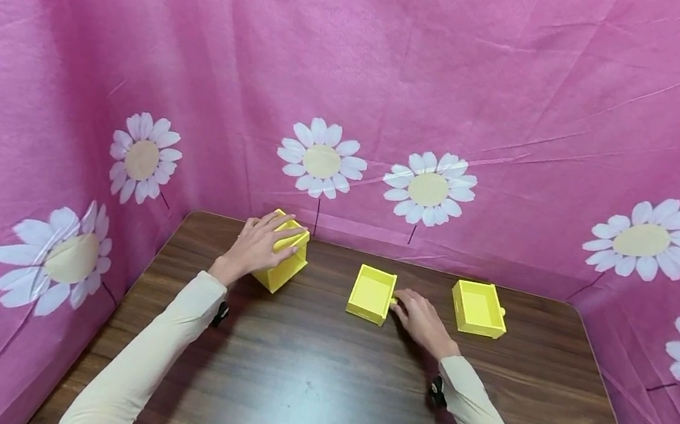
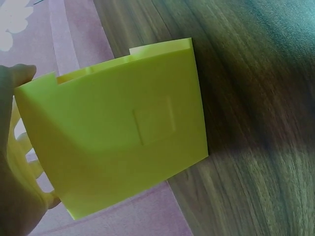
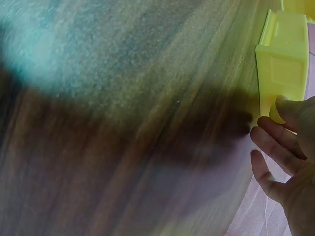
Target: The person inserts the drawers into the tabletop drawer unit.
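Note:
My left hand (image 1: 256, 243) holds a yellow box-shaped drawer housing (image 1: 284, 276) on the left part of the table, its fingers spread over the top. In the left wrist view a broad flat wall of the housing (image 2: 118, 132) shows, with thumb and fingertips at its edge. To the right lies a small yellow drawer (image 1: 372, 293), open side up. Thumb and index finger of my right hand (image 1: 423, 321) pinch its round knob (image 3: 276, 115). A second yellow drawer (image 1: 480, 308) lies farther right, its knob pointing right.
All of this stands on a dark wood-grain table (image 1: 299, 383). A pink curtain (image 1: 364, 60) with white flowers hangs behind the table and along both sides.

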Tool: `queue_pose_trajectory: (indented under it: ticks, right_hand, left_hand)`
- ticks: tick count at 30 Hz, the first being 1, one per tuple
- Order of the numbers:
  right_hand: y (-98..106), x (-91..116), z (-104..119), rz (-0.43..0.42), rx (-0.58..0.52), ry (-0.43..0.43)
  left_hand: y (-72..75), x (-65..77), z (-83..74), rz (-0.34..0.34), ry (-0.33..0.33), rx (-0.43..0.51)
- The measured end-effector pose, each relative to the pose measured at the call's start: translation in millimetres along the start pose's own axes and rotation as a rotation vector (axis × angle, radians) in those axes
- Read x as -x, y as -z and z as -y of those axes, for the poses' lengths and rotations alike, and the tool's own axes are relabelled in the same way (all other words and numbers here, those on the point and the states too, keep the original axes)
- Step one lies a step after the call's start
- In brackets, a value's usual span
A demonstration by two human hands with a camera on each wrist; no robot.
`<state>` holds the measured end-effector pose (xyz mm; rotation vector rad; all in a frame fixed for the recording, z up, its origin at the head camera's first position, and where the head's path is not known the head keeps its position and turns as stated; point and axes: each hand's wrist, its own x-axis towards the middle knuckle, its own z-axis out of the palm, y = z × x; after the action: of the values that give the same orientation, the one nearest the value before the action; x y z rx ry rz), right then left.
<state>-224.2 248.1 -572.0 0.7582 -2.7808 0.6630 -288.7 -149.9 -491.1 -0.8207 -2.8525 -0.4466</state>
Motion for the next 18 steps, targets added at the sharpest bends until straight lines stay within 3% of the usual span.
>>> queue_pose_trajectory:
  ticks: [10,18]
  right_hand:
    - [-2.0,-1.5,-1.3,0.053,-0.057,-0.05]
    - [-0.1,-2.0,-2.6,0.041,-0.079,-0.043]
  left_hand:
    - [3.6,0.4,-4.6,0.009,0.034,0.015]
    - [4.0,-1.9,-6.9,0.008,0.08,0.021]
